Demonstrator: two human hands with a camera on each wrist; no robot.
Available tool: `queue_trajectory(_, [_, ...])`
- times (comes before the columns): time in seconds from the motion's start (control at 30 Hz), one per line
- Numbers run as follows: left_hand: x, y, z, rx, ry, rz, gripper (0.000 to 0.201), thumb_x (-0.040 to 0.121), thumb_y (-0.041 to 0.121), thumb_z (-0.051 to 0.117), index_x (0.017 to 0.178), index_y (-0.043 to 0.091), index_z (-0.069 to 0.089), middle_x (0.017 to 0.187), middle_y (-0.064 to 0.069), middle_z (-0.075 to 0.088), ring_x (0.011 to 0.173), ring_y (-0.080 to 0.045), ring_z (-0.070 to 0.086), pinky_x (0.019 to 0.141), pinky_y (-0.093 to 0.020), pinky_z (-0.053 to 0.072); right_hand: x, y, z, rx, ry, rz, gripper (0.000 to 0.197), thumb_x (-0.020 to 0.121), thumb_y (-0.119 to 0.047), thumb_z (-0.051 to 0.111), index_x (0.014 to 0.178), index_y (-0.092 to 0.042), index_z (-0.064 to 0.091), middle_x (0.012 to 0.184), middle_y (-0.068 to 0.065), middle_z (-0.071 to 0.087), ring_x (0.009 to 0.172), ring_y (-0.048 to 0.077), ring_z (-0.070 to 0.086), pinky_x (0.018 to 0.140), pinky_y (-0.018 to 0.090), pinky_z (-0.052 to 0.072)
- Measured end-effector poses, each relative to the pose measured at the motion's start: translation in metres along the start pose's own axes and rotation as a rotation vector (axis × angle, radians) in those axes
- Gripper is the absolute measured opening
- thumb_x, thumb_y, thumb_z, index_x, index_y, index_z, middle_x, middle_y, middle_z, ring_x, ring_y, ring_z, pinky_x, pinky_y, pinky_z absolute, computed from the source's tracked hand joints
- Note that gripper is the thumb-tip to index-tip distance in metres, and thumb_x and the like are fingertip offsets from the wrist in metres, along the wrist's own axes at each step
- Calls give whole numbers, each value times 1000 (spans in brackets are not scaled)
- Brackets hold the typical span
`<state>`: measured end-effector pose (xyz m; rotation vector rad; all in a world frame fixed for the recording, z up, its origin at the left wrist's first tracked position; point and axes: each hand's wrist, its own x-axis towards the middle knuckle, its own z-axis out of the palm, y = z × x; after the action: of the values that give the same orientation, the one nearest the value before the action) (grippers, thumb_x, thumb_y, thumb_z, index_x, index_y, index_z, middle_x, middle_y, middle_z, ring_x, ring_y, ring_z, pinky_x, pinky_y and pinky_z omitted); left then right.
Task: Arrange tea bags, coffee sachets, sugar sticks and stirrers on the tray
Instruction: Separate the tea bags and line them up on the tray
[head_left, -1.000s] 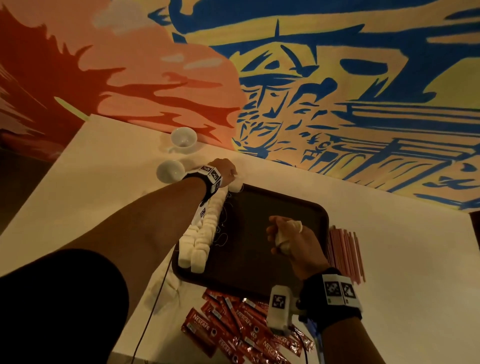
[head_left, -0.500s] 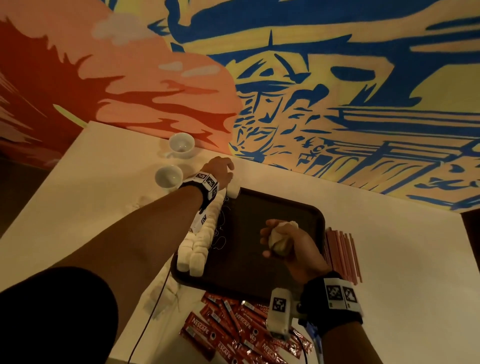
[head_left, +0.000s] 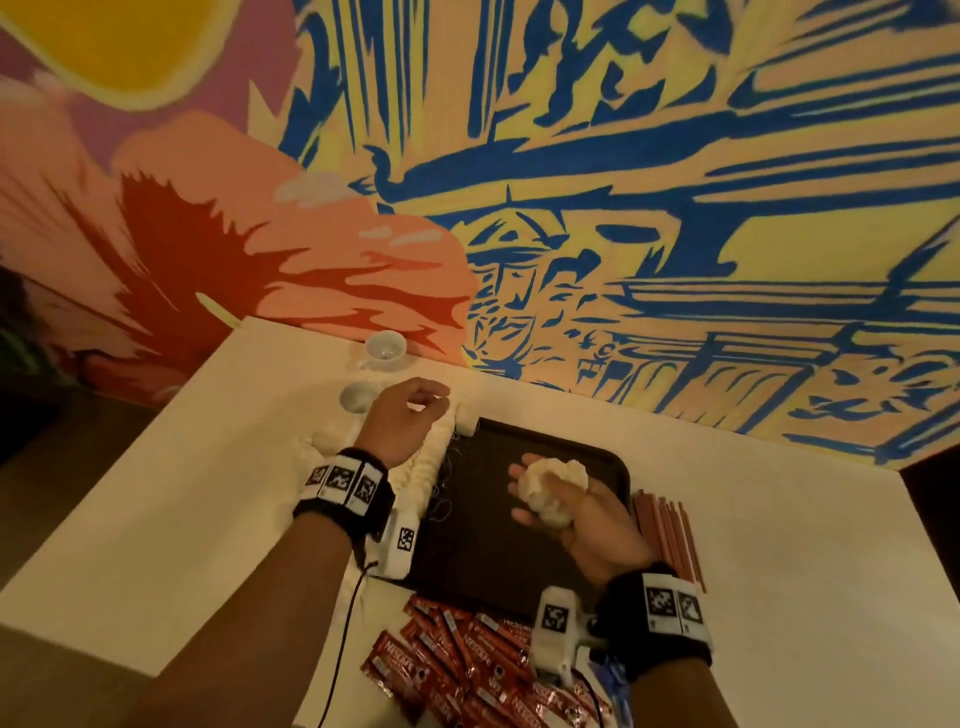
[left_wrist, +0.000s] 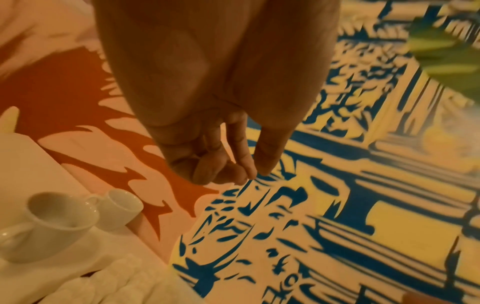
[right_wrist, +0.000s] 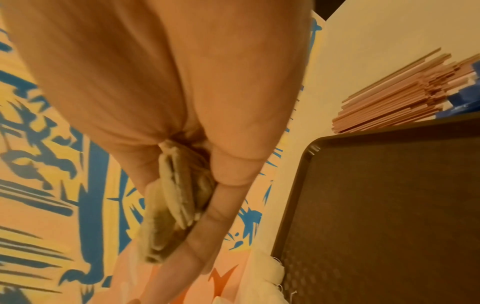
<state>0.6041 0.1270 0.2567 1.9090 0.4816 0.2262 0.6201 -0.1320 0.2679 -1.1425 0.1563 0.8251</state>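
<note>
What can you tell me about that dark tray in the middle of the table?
The tray is dark brown, rectangular with rounded corners and a raised rim, and looks like plastic with a fine textured floor. It lies flat on the pale table. A row of white tea bags lines its left edge. The right hand holds more tea bags above it. Stirrers lie off its right side, red coffee sachets near its front edge.

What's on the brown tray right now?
A row of white tea bags lies along the left edge of the tray. The right hand holds more tea bags above it. The hand and wrist camera cover part of the tray.
</note>
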Motion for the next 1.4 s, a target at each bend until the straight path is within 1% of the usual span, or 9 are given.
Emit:
queue_trajectory(0.27, [-105, 66, 13, -92, -88, 87, 12, 97, 17, 65, 104, 14, 73, 97, 7, 70, 69, 8, 59, 54, -10, 42, -54, -15, -1, -99, -43, -136, 26, 101, -16, 59, 121, -2, 68, 117, 15, 74, 113, 29, 69, 83, 37, 62])
queue_trajectory(0.53, [-160, 84, 23, -94, -219, 96, 21, 94, 26, 69, 115, 31, 68, 101, 2, 69, 76, -7, 65, 58, -24, 49, -90, -16, 12, -118, -91, -199, 25, 96, -16, 67, 114, 0, 71, 112, 18, 74, 101, 28, 71, 76, 35, 62])
queue_trajectory(0.77, [-193, 90, 26, -128, -317, 55, 35, 96, 19, 67, 130, 23, 60, 103, -3, 71, 82, -7, 66, 61, -25, 51, -105, -1, 17, -260, -86, -325, 24, 89, -22, 76, 107, -5, 75, 102, 15, 76, 85, 24, 70, 61, 30, 55])
queue_trajectory(0.87, [-200, 90, 27, -136, -310, 66, 26, 94, 19, 69, 120, 20, 67, 90, 1, 69, 77, -10, 64, 60, -26, 51, -111, 2, 17, -273, -84, -379, 21, 90, -21, 76, 104, -6, 75, 98, 14, 77, 83, 26, 72, 60, 31, 55])
queue_trajectory(0.97, [-205, 93, 28, -140, -321, 56, 7, 93, 18, 70, 92, 25, 71, 79, 7, 69, 73, -12, 61, 62, -28, 50, -115, -1, 15, -252, -84, -412, 17, 92, -19, 73, 105, -8, 74, 98, 12, 77, 81, 26, 72, 59, 32, 55])
queue_trajectory(1.07, [-204, 92, 27, -140, -270, 13, 15, 92, 19, 71, 78, 24, 71, 78, -3, 68, 72, -17, 61, 65, -31, 50, -113, -3, 8, -211, -37, -408, 19, 96, -20, 69, 107, -6, 74, 90, 8, 75, 79, 21, 69, 57, 30, 55])
queue_trajectory(1.17, [-202, 89, 26, -185, -224, -19, 8, 92, 17, 70, 93, 9, 71, 83, -13, 67, 72, -19, 60, 65, -34, 49, -109, -2, -3, -173, -31, -404, 18, 100, -17, 62, 108, -6, 74, 87, 11, 70, 78, 18, 65, 60, 30, 56])
queue_trajectory(1.27, [-203, 88, 27, -235, -196, -32, 17, 94, 13, 67, 110, 11, 71, 90, -8, 72, 73, -12, 64, 66, -32, 52, -108, 1, -14, -185, -41, -372, 20, 103, -7, 54, 111, -8, 72, 99, 13, 69, 78, 17, 65, 63, 31, 58])
queue_trajectory(1.4, [-203, 85, 28, -268, -180, -38, 18, 94, 15, 68, 111, 11, 71, 92, -9, 75, 78, -16, 69, 77, -39, 54, -112, 5, -16, -313, -98, -327, 24, 103, -7, 53, 111, -13, 75, 100, 10, 68, 69, 14, 60, 60, 30, 54])
